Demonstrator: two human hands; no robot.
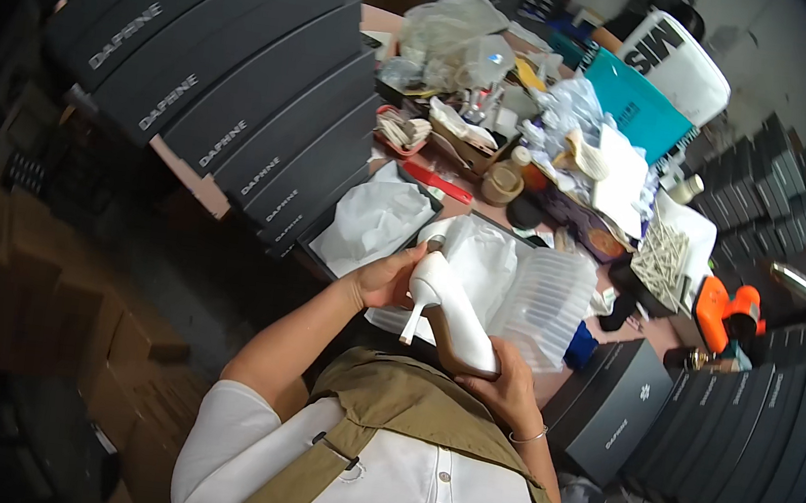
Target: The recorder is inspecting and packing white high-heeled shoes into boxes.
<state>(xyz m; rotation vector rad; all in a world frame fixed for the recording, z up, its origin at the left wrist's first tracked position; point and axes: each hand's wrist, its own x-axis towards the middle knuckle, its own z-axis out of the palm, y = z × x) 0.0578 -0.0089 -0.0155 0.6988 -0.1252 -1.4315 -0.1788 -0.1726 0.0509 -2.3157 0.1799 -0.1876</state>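
A white high-heeled shoe (453, 317) is held up in front of my chest, turned on its side with its slim heel toward me. My left hand (388, 276) is closed round the back end, near the top of the heel. At the toe end, my right hand (510, 387) grips the shoe with the thumb along its underside. Just beyond it lies an open box with white tissue paper (483, 266). Another dark open box part, holding crumpled white paper (377, 221), is left of that. Clear ribbed plastic (548, 306) rests beside the box on the right.
Dark shoe boxes (272, 88) are stacked high at the left. More boxes (750, 430) stand at the right, with a single dark box (609, 404) nearer. Cotton swabs (660, 261), a red-handled tool (439, 182), an orange heat tool (729, 314) and a teal bin (635, 104) crowd the pink table.
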